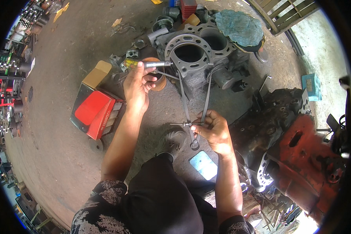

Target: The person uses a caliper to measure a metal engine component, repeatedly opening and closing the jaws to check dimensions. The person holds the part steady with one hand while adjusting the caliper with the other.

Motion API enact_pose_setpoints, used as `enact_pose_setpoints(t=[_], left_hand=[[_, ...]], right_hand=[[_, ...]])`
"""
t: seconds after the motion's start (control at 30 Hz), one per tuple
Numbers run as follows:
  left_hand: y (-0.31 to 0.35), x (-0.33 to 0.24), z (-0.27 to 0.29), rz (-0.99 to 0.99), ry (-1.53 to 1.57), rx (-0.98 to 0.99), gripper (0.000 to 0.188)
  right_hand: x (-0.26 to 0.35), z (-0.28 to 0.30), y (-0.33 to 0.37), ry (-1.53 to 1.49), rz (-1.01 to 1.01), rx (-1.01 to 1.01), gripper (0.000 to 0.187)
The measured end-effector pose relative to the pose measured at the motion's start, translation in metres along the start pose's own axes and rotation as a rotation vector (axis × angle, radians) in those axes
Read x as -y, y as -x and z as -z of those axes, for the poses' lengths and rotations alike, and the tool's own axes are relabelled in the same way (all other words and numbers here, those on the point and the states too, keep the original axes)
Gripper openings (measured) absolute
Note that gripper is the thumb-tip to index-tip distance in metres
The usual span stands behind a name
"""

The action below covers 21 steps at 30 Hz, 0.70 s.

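My left hand point(136, 91) is raised at the middle left, its fingers closed round what looks like a micrometer point(156, 64) with a silver barrel. Yellow shows at its near end beside my fingers. In my right hand point(217, 134) is a spring caliper point(185, 102), pinched near its adjusting screw. Its round spring end points down toward me, and its two long legs reach away to the engine block point(189, 74). The leg tips overlap the block's near edge; whether they touch it I cannot tell. Large round bores open in the block's top.
A red box point(95, 111) with an open flap stands at the left. Pistons point(132, 54) lie beside the block, and a blue-green cloth point(240, 29) covers its far right. At the right are a dark engine part point(267, 117) and a red metal casing point(304, 152). A phone-like slab point(204, 165) lies near my shoe.
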<state>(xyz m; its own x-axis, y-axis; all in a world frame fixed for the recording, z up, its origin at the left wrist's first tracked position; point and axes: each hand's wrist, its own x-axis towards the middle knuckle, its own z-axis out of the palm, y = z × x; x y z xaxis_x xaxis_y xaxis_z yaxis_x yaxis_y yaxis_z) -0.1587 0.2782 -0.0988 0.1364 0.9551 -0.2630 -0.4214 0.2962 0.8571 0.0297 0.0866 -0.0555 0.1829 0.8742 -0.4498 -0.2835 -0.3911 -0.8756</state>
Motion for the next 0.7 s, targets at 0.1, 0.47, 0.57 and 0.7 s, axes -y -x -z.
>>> enact_pose_setpoints(t=[0.1,0.47,0.57,0.7], left_hand=[[0.0,0.0,0.0,-0.001,0.009,0.006,0.043],[0.078,-0.007,-0.015,0.168,-0.863,0.66,0.042],[0.096,-0.005,-0.022,0.073,-0.86,0.709,0.035],[0.095,-0.004,-0.025,0.157,-0.85,0.641,0.03]], right_hand=[[-0.002,0.0,-0.002,-0.003,0.006,0.003,0.036],[0.007,0.001,-0.007,0.007,0.038,0.024,0.037],[0.011,0.0,-0.013,-0.001,0.042,0.032,0.037],[0.015,0.0,-0.017,0.054,0.052,0.044,0.033]])
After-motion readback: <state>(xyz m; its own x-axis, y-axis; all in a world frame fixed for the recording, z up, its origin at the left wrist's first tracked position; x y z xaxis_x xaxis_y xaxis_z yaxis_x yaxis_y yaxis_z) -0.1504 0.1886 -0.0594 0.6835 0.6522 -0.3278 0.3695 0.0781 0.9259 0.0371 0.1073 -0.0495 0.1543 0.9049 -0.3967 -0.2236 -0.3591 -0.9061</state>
